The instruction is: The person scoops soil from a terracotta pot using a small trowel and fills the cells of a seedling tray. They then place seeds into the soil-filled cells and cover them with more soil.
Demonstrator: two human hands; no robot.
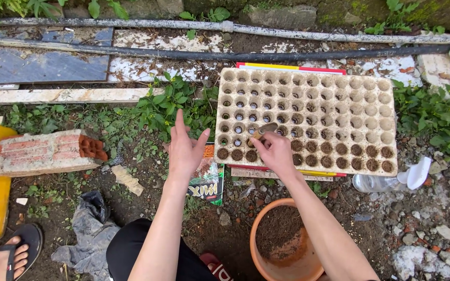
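Seed tray (339,83) on the ground: I see my right hand (274,151) pinching a small scoop (264,129) over its near rows, left hand (185,148) spread beside it, soil pot (282,244) kept just below.

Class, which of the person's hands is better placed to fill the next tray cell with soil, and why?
Probably the right hand: it holds a spoon over the seed tray. The left hand hovers open beside it.

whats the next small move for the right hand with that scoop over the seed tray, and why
Probably tip the small scoop in the right hand into the empty cell just under it. On the seed tray, the nearest rows hold dark soil, while the cells beyond look empty. The left hand hovers open beside the tray, holding nothing. The orange pot of soil sits close for refills.
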